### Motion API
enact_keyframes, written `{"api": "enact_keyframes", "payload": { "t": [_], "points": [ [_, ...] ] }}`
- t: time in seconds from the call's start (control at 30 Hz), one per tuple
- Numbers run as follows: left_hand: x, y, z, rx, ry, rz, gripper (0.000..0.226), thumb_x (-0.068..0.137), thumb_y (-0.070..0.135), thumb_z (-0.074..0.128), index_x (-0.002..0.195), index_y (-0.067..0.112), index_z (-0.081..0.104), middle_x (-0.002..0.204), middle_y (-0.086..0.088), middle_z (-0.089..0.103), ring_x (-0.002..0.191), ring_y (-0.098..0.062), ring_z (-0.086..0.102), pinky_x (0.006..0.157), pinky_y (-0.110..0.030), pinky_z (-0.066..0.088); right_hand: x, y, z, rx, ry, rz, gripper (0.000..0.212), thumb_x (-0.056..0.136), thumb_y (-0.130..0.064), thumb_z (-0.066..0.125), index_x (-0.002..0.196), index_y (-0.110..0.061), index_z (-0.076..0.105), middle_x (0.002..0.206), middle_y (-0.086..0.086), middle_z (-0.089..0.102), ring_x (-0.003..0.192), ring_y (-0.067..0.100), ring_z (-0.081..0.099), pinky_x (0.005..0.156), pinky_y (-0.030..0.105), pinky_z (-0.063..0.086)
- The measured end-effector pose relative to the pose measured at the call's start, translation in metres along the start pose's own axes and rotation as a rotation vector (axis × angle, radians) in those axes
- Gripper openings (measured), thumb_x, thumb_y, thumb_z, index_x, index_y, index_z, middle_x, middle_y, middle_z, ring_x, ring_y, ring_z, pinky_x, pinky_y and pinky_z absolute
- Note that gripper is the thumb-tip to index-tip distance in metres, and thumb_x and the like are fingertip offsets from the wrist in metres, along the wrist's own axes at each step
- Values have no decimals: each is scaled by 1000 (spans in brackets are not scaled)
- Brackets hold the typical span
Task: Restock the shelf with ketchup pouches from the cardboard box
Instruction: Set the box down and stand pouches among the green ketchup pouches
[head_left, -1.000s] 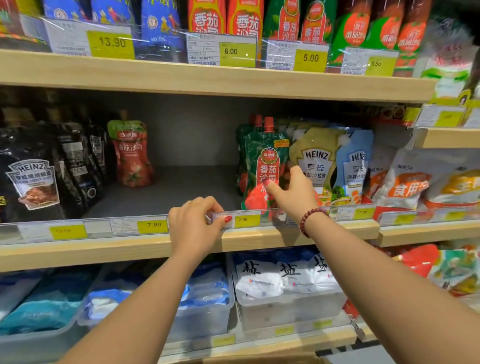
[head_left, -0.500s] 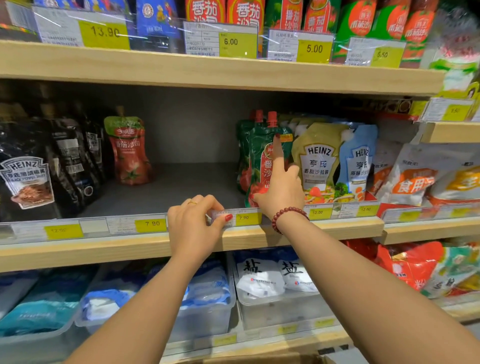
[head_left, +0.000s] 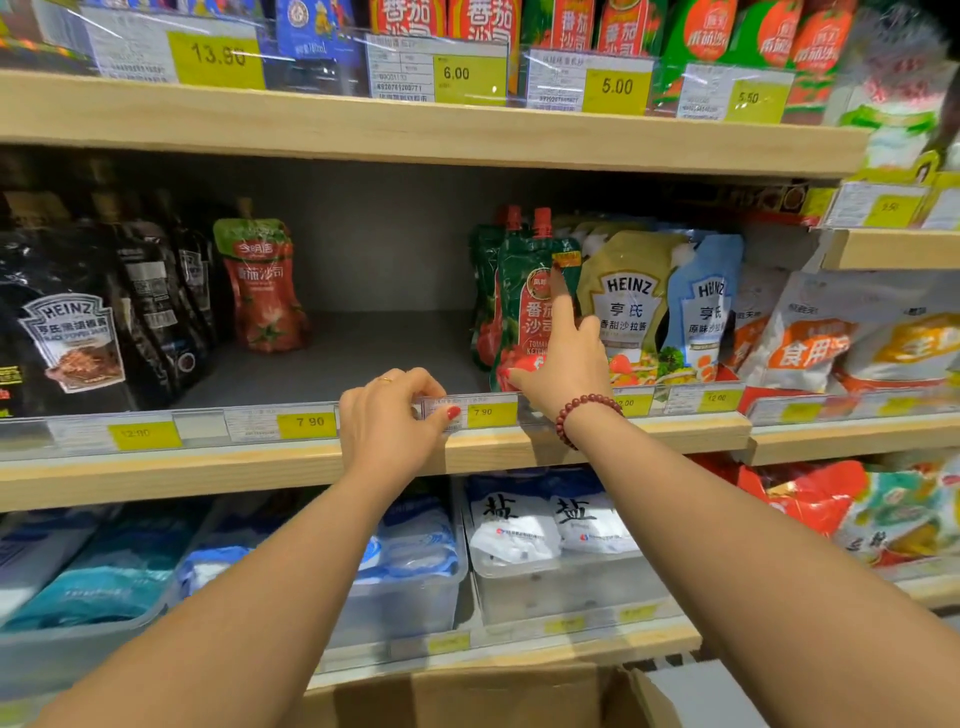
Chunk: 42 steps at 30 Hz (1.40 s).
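Observation:
Two green ketchup pouches (head_left: 522, 291) with red caps stand upright on the middle shelf (head_left: 208, 470). My right hand (head_left: 569, 364) lies flat against the front pouch, index finger pointing up its face and thumb at its lower edge. It presses on the pouch without gripping it. My left hand (head_left: 392, 418) pinches the price label (head_left: 470, 411) on the shelf's front rail. A lone red ketchup pouch (head_left: 262, 291) stands further left at the back. The cardboard box (head_left: 467, 696) shows its open flaps at the bottom edge.
Bare grey shelf floor (head_left: 363, 353) lies between the red and green pouches. Black Heinz pouches (head_left: 72, 332) crowd the left, yellow and blue Heinz pouches (head_left: 631, 306) the right. The upper shelf (head_left: 415, 130) hangs close above. Salt bags in clear bins (head_left: 545, 525) sit below.
My right hand slid left from beside the green pouch onto its front, with the index finger now raised. The left hand stayed pinched on the price label.

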<state>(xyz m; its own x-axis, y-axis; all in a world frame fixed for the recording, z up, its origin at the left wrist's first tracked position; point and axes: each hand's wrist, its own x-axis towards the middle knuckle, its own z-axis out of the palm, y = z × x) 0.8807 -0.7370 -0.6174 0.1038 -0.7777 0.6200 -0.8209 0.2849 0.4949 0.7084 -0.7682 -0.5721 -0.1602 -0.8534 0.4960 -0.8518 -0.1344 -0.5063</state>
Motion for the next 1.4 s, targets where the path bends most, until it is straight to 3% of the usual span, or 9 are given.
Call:
{"api": "enact_keyframes", "payload": {
  "t": [0.1, 0.2, 0.47, 0.6, 0.73, 0.9, 1.07, 1.2, 1.4],
  "points": [
    [-6, 3, -10, -147, 45, 41, 18, 75, 26, 76, 91, 29, 69, 109, 8, 63, 104, -13, 57, 95, -35, 40, -11, 10, -15, 62, 31, -41, 92, 71, -29, 76, 140, -30, 16, 120, 12, 41, 106, 32, 49, 84, 40, 49],
    [-28, 15, -14, -260, 70, 128, 22, 76, 22, 74, 96, 27, 67, 104, 9, 61, 100, -9, 55, 87, -26, 41, -36, 25, -29, 180, 86, -86, 88, 72, -31, 75, 142, -27, 22, 128, 9, 43, 115, 24, 45, 93, 35, 42],
    [-153, 11, 40, -424, -436, 146, 22, 74, 18, 78, 91, 26, 66, 88, 9, 60, 81, -2, 57, 69, -15, 44, -175, 122, -18, 161, -94, -40, 41, 80, -29, 67, 118, -24, 52, 113, -1, 52, 107, 18, 51, 85, 34, 47],
    [-205, -7, 77, -416, -694, -40, 26, 70, 13, 79, 87, 27, 66, 85, 8, 63, 75, -3, 58, 71, -15, 46, -236, 169, 1, 47, -345, 118, 53, 80, -32, 67, 129, -28, 48, 125, 1, 50, 114, 20, 50, 93, 34, 45],
    [-243, -21, 108, -399, -903, -239, 30, 70, 8, 79, 90, 24, 64, 82, 4, 59, 69, -5, 50, 69, -14, 42, -274, 191, 18, 13, -554, 214, 75, 79, -37, 64, 141, -43, 22, 142, 0, 35, 127, 21, 41, 102, 35, 41],
    [-274, -32, 137, -185, -1196, -130, 53, 70, 25, 78, 120, 23, 59, 118, 0, 58, 104, -13, 54, 81, -16, 40, -292, 196, 28, 60, -462, 173, 97, 79, -12, 62, 132, -63, 0, 129, -5, 48, 102, 11, 50, 80, 29, 52],
    [-290, -37, 151, -165, -1379, 43, 79, 68, 32, 79, 138, 27, 43, 139, 2, 48, 123, -13, 46, 100, -19, 35, -295, 197, 32, 79, -412, 173, 92, 78, 4, 54, 142, -48, 13, 117, -2, 54, 89, 11, 52, 71, 27, 52],
    [-294, -36, 161, 5, -1451, 274, 94, 66, 60, 73, 143, 24, 34, 143, 3, 45, 128, -17, 44, 111, -33, 27, -293, 196, 32, 87, -426, 209, 89, 80, 2, 54, 143, -46, 14, 113, -1, 56, 92, 16, 56, 75, 35, 56],
    [-293, -31, 165, -106, -1429, 296, 69, 61, 55, 77, 115, 26, 46, 119, 4, 59, 106, -16, 52, 90, -35, 40, -293, 197, 34, 83, -409, 210, 88, 80, 1, 57, 143, -45, 15, 122, 0, 55, 100, 18, 57, 77, 30, 55]
  ]
}}
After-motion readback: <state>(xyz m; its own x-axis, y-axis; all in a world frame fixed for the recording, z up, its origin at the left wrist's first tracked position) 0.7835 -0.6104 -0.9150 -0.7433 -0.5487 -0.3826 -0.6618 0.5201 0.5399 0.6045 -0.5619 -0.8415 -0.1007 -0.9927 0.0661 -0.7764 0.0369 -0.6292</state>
